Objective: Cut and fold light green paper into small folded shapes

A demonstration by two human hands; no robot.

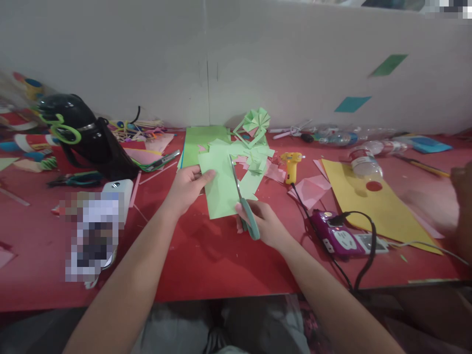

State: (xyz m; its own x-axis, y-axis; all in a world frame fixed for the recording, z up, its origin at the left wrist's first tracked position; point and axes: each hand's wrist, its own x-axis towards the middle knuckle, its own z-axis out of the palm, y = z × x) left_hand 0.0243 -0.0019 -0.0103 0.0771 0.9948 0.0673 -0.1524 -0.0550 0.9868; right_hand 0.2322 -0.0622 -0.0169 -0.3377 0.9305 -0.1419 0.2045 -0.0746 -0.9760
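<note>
Dead centre of the frame, just above the red counter [206, 265], the light green paper sheet [221, 196] is held up off the surface. The left hand [188, 187] has its grip pinched on the sheet's left edge, thumb on top, which I reckon keeps the paper flat and steady. The right hand [265, 226] has its grip closed round the teal handles of the scissors [239, 194]. The blades point up-frame across the sheet's right part, though I can't tell how far apart they are. A folded green paper fan [256, 123] and some offcuts sit just behind, with a yellow glue gun [291, 164] to their right, probably parked within reach. Someone else's hand [462, 184] pokes in at the right edge.
</note>
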